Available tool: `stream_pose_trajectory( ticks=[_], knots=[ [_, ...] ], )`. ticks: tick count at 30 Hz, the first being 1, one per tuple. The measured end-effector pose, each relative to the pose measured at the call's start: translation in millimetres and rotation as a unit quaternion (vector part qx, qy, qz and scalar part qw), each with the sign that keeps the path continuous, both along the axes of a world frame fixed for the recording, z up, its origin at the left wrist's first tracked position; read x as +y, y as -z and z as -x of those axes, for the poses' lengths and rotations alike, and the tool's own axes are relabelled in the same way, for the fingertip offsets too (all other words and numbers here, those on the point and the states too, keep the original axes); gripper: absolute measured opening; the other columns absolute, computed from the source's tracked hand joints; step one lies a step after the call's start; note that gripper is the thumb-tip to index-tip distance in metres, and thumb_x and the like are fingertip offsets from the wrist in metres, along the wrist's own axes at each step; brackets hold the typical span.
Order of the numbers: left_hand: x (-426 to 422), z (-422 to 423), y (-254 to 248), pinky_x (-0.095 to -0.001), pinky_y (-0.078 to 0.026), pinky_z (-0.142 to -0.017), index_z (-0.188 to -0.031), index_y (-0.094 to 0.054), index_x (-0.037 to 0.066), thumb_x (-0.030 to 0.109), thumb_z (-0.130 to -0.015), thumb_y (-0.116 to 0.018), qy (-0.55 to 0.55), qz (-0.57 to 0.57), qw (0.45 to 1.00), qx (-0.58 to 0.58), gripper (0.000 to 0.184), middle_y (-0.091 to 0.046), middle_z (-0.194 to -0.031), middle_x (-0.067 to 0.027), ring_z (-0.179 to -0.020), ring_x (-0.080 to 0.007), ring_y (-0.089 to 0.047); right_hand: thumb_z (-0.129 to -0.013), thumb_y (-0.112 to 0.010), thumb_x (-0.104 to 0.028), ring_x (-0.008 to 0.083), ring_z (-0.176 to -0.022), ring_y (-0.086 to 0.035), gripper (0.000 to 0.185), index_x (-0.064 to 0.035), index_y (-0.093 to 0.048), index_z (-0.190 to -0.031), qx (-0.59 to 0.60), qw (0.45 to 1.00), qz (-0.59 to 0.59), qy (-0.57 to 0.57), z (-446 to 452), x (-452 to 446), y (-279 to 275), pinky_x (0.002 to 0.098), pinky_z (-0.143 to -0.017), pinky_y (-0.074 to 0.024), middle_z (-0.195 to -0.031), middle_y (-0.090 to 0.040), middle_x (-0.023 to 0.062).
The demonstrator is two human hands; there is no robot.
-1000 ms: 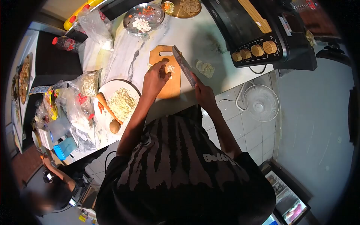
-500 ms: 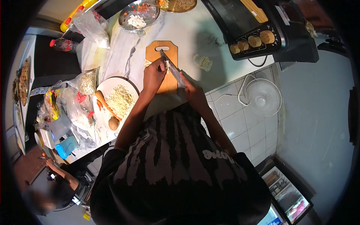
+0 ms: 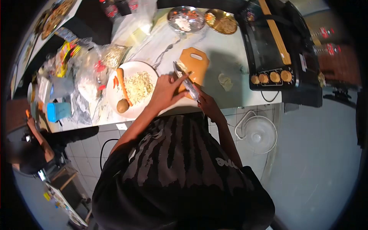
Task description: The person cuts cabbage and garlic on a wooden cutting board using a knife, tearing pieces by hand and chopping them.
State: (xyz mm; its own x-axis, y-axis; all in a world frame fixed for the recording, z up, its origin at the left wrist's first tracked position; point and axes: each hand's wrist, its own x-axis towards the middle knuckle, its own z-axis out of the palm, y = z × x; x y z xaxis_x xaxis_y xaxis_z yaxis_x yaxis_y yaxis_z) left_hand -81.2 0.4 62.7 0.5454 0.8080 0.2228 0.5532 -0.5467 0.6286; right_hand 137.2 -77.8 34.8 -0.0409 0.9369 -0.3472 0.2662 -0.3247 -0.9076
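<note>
My right hand (image 3: 207, 104) is wrapped round the handle of a knife (image 3: 188, 84), whose blade slants up and left across the cutting board's left side. Small whitish pieces cling to the blade near its tip. Beside the blade is my left hand (image 3: 165, 92), fingers spread; its index finger reaches to the blade, and I cannot tell whether it touches. Under them lies the wooden cutting board (image 3: 199, 66), with a few pale bits on it. Left of my left hand, a white plate (image 3: 111, 97) holds chopped pale food (image 3: 138, 87), a carrot (image 3: 123, 87), red chillies and a round brown item (image 3: 122, 105).
Metal plates (image 3: 186, 19) with cut food stand at the back. A black electric oven (image 3: 268, 50) is at the right, a pale scrap (image 3: 225, 82) before it. Plastic bags (image 3: 90, 76) and a blue container (image 3: 58, 111) crowd the left. Another person's arm (image 3: 40, 136) shows far left.
The view has turned, shifting the counter right. My left hand has opened from its pinch by the blade and drawn back. The knife has moved to the board's left side.
</note>
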Motion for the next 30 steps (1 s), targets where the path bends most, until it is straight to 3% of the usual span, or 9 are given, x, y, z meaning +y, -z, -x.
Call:
stream_pose_trajectory(
  ticks=[3, 5, 9, 14, 21, 24, 27, 29, 30],
  knots=[
    [-27.4, 31.8, 18.7, -0.0409, -0.034, -0.082, -0.156, -0.037, 0.03, 0.062, -0.09, -0.057, -0.007, -0.024, 0.994, 0.104, 0.076, -0.045, -0.092, -0.0136, -0.086, -0.0314, -0.04, -0.106, -0.035, -0.013, 0.006, -0.068, -0.043, 0.048, -0.022, -0.042, -0.153, -0.006, 0.991, 0.098, -0.089, 24.0, 15.4, -25.6, 0.0242, -0.064, -0.0437, -0.087, -0.054, 0.0026],
    [-42.8, 48.7, 24.7, -0.0435, -0.033, -0.083, -0.156, -0.036, 0.031, 0.064, -0.091, -0.056, -0.065, -0.024, 0.989, 0.134, 0.075, -0.045, -0.093, -0.0144, -0.087, -0.032, -0.04, -0.102, -0.039, -0.008, 0.0136, -0.073, -0.052, 0.05, -0.0201, -0.045, -0.151, 0.005, 0.988, 0.043, -0.148, 40.7, 23.3, -21.6, 0.0307, -0.074, -0.0488, -0.093, -0.06, 0.0134],
    [-55.3, 70.9, 35.2, -0.043, -0.033, -0.082, -0.156, -0.035, 0.033, 0.071, -0.086, -0.056, -0.204, -0.048, 0.96, 0.187, 0.083, -0.046, -0.092, -0.0151, -0.084, -0.0321, -0.041, -0.102, -0.039, -0.008, 0.0165, -0.075, -0.056, 0.05, -0.0185, -0.045, -0.15, -0.02, 0.979, -0.023, -0.201, 66.2, 29.7, -12.1, 0.0328, -0.076, -0.0488, -0.095, -0.062, 0.0163],
    [-52.5, 90.9, 49.5, -0.0425, -0.031, -0.082, -0.157, -0.035, 0.027, 0.077, -0.08, -0.059, -0.267, -0.025, 0.939, 0.216, 0.094, -0.045, -0.094, -0.0166, -0.083, -0.0325, -0.039, -0.1, -0.042, -0.011, 0.0374, -0.078, -0.066, 0.051, -0.0211, -0.045, -0.149, -0.097, 0.966, -0.012, -0.238, 78.9, 28.2, -16.5, 0.0417, -0.075, -0.0513, -0.089, -0.063, 0.0273],
    [-46.1, 90.4, 50.2, -0.0474, -0.032, -0.087, -0.157, -0.031, 0.011, 0.077, -0.08, -0.059, -0.333, -0.033, 0.927, 0.166, 0.106, -0.047, -0.099, -0.0213, -0.086, -0.0342, -0.04, -0.099, -0.044, -0.014, 0.0447, -0.077, -0.064, 0.052, -0.0239, -0.042, -0.15, -0.124, 0.963, -0.074, -0.229, 64.3, 15.7, -29.3, 0.0504, -0.074, -0.0498, -0.085, -0.063, 0.0299],
    [-42.1, 82.5, 36.8, -0.0474, -0.032, -0.089, -0.158, -0.028, 0.013, 0.072, -0.083, -0.06, -0.315, -0.01, 0.938, 0.142, 0.101, -0.047, -0.104, -0.0239, -0.09, -0.0356, -0.04, -0.1, -0.044, -0.015, 0.0452, -0.075, -0.064, 0.051, -0.0246, -0.043, -0.15, -0.154, 0.956, -0.151, -0.197, 47.4, 9.3, -44.2, 0.0523, -0.071, -0.0497, -0.084, -0.063, 0.0296],
    [-29.7, 60.5, 18.1, -0.0502, -0.032, -0.095, -0.158, -0.03, 0.014, 0.064, -0.086, -0.062, -0.275, 0.047, 0.955, 0.1, 0.093, -0.049, -0.111, -0.0258, -0.099, -0.0387, -0.042, -0.099, -0.044, -0.013, 0.0453, -0.074, -0.064, 0.053, -0.0251, -0.043, -0.15, -0.231, 0.963, -0.053, -0.126, 23.0, 3.6, -58.5, 0.0542, -0.068, -0.0499, -0.084, -0.063, 0.0286],
    [-11.6, 40.5, 15.9, -0.053, -0.031, -0.101, -0.156, -0.033, 0.013, 0.061, -0.087, -0.063, -0.152, -0.054, 0.987, 0.008, 0.089, -0.049, -0.122, -0.025, -0.11, -0.0398, -0.043, -0.098, -0.045, -0.012, 0.0455, -0.072, -0.063, 0.054, -0.0249, -0.042, -0.15, -0.246, 0.96, -0.032, -0.129, 6.5, -1.6, -46.7, 0.0558, -0.064, -0.0488, -0.081, -0.063, 0.0278],
    [-7.6, 32.6, 10.2, -0.0568, -0.023, -0.112, -0.156, -0.031, 0.01, 0.062, -0.088, -0.062, -0.109, -0.043, 0.993, 0.029, 0.091, -0.044, -0.143, -0.0225, -0.131, -0.0428, -0.037, -0.098, -0.045, -0.012, 0.0455, -0.072, -0.063, 0.054, -0.0249, -0.042, -0.15, -0.245, 0.961, -0.03, -0.122, 5.6, -8.1, -35.3, 0.0558, -0.064, -0.0488, -0.081, -0.063, 0.0278]
  ],
)
